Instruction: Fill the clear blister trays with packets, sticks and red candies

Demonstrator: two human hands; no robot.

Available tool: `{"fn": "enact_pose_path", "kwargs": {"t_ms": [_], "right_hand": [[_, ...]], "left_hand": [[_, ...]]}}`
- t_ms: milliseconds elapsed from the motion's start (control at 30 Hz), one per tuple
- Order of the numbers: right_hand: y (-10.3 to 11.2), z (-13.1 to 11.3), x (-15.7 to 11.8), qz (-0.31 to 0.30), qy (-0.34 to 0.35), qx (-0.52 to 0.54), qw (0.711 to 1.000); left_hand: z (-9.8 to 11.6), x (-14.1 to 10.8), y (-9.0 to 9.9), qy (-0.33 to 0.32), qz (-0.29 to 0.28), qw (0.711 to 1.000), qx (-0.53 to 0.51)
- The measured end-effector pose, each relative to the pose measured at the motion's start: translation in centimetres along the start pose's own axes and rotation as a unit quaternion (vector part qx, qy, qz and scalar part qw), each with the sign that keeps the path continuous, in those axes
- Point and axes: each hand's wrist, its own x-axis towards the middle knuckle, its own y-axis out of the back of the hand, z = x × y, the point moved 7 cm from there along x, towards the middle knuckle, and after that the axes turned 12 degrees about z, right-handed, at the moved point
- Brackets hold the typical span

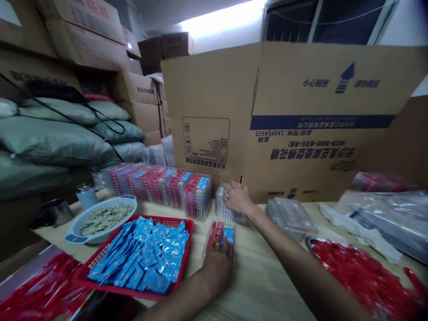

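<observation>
A person's left hand (217,269) curls its fingers around a clear plastic tray (219,236) of red and blue sachets on a pale wooden table (257,285). The right hand (238,198) lies draped over a ribbed transparent plastic tray (224,207) just beyond, its grip impossible to tell. Beside them sit a red plastic basket (160,218) of blue sachets and a long row of filled clear trays (160,189), with loose red sachets (364,276) at right, before an upright brown cardboard carton (321,93).
</observation>
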Motion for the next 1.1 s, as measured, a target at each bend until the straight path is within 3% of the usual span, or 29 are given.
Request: {"fn": "enact_pose_path", "kwargs": {"t_ms": [200, 300, 500, 667, 833, 1100], "right_hand": [[-6.2, -1.4, 2.2, -0.093, 0.053, -0.011, 0.994], [-7.4, -1.0, 1.8, -0.095, 0.056, -0.014, 0.994], [-6.9, 3.4, -0.2, -0.102, 0.03, -0.041, 0.994], [-5.8, 7.3, -2.5, -0.112, 0.007, -0.069, 0.991], [-5.0, 7.4, -3.2, -0.109, 0.005, -0.08, 0.991], [-3.8, 6.6, -4.0, -0.091, 0.0, -0.071, 0.993]], "left_hand": [[-0.3, -1.4, -1.6, -0.053, 0.053, 0.996, 0.045], [-0.5, -2.1, -1.4, -0.066, 0.061, 0.995, 0.048], [-0.9, -2.2, -0.4, -0.114, 0.074, 0.99, 0.02], [-2.1, 0.6, -0.1, -0.086, 0.044, 0.995, 0.007], [-2.8, 4.9, -0.7, -0.081, 0.037, 0.996, -0.017], [-6.5, 10.1, -1.2, 0.055, 0.038, 0.998, -0.016]]}}
